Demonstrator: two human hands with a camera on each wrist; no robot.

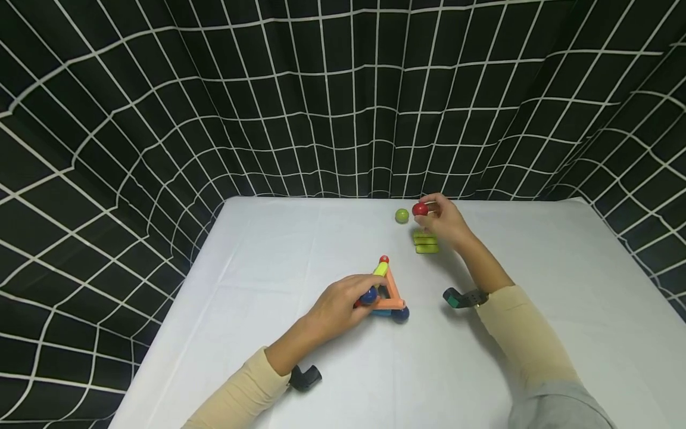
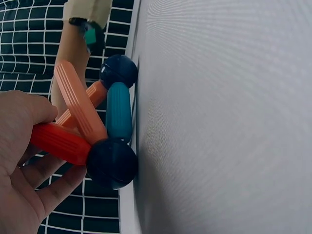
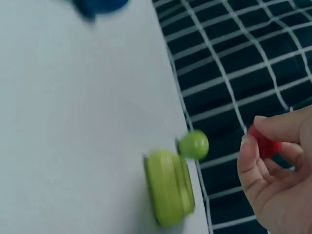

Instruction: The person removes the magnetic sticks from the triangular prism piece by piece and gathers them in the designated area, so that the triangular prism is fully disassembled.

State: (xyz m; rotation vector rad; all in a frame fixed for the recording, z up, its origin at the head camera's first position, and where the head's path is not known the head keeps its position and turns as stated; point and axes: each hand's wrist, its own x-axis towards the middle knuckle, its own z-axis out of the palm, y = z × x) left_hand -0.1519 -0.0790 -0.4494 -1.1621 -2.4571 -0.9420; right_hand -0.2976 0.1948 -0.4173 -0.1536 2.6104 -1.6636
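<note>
The left hand [image 1: 340,304] grips a structure of rods and balls standing on the table. In the left wrist view its fingers and thumb hold a red rod [image 2: 61,144] that meets a dark blue ball [image 2: 112,163]; orange rods [image 2: 80,102], a blue rod [image 2: 118,112] and a second dark blue ball [image 2: 118,71] join on. The right hand [image 1: 445,221] pinches a red ball [image 1: 420,209] between thumb and fingers, above the table's far part. Close by lie a green ball [image 1: 402,215] and several green rods [image 1: 426,244].
A white cloth covers the table [image 1: 278,250]. Behind and beside it hangs a black curtain [image 1: 343,107] with a white grid. Dark devices are strapped at the left wrist [image 1: 305,378] and right wrist [image 1: 465,298].
</note>
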